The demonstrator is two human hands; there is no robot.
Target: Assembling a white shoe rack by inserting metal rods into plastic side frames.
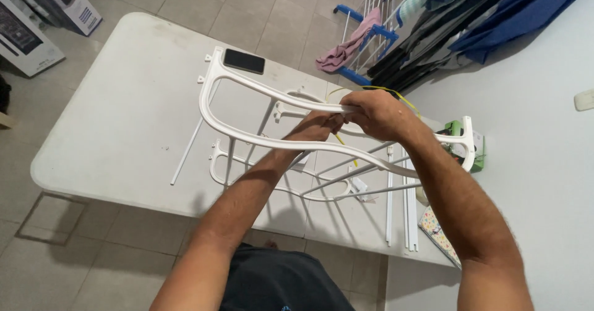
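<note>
Both hands closed on white plastic frame (247, 101), held above white table (111, 125): left hand (318, 127) under upper rail, right hand (377, 114) over it; best kept level, firm grip, clear of loose rods (405, 212)

A single head-worn camera looks steeply down from the person's own height, so both forearms rise from the bottom edge toward the middle of the frame. It faces forward over a white surface (124, 125) that runs close below it, with tiled floor (260, 14) past the far edge and a wall on the right. There is no second view to share any part of the scene
</note>
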